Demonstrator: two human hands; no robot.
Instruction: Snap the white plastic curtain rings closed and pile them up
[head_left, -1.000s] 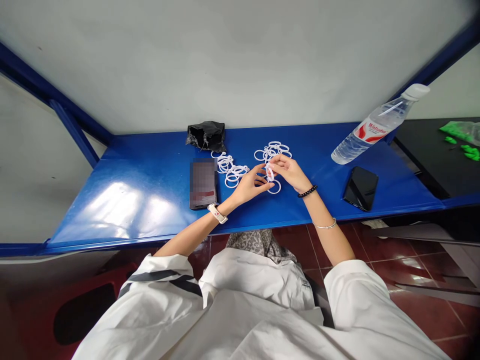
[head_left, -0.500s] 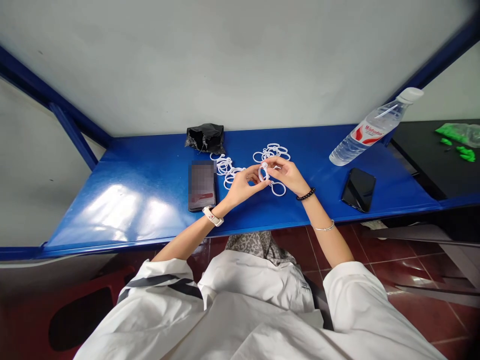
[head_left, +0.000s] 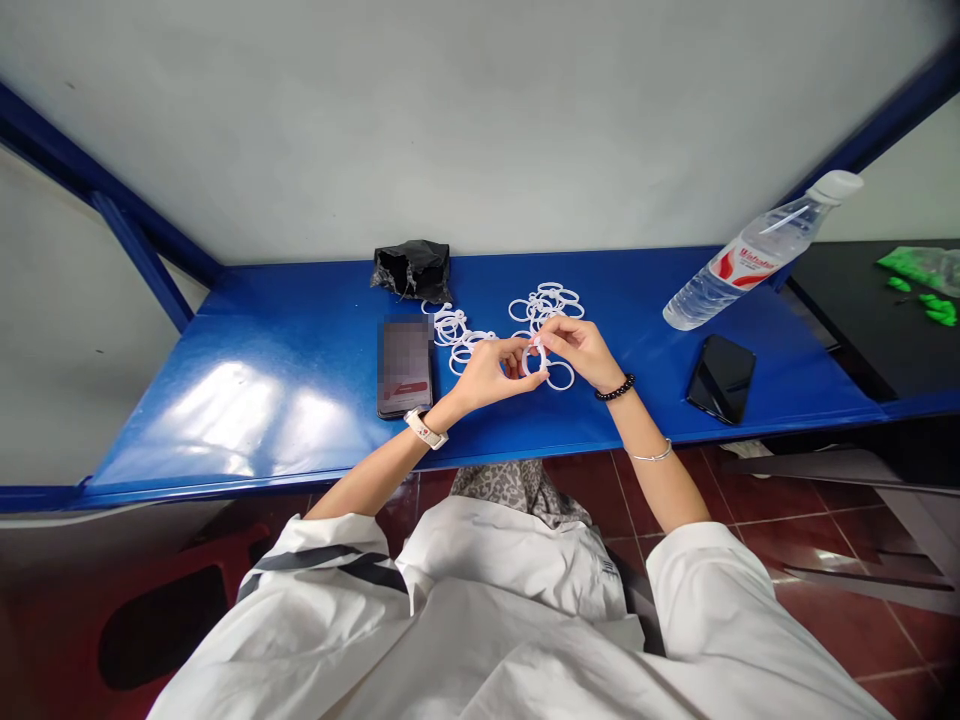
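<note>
Both hands meet over the blue table point(head_left: 300, 400) on one small white plastic ring point(head_left: 534, 358). My left hand point(head_left: 487, 375) pinches its left side, fingers curled. My right hand point(head_left: 581, 350) pinches its top right between thumb and fingertips. Another white ring point(head_left: 559, 376) lies flat on the table just below my right hand. A loose heap of white rings point(head_left: 461, 338) lies behind my left hand, and a second heap of rings point(head_left: 547, 300) sits behind my right hand.
A phone with a lit screen point(head_left: 405, 365) lies left of my left hand. A dark phone point(head_left: 721, 377) lies to the right, with a tilted water bottle point(head_left: 754, 255) behind it. A crumpled black bag point(head_left: 412, 268) sits at the back wall. Green pieces point(head_left: 926, 285) lie on a black surface far right.
The two hands have kept working the same ring, turning it between the fingertips and shifting slightly right and down. Nothing else on the table has moved.
</note>
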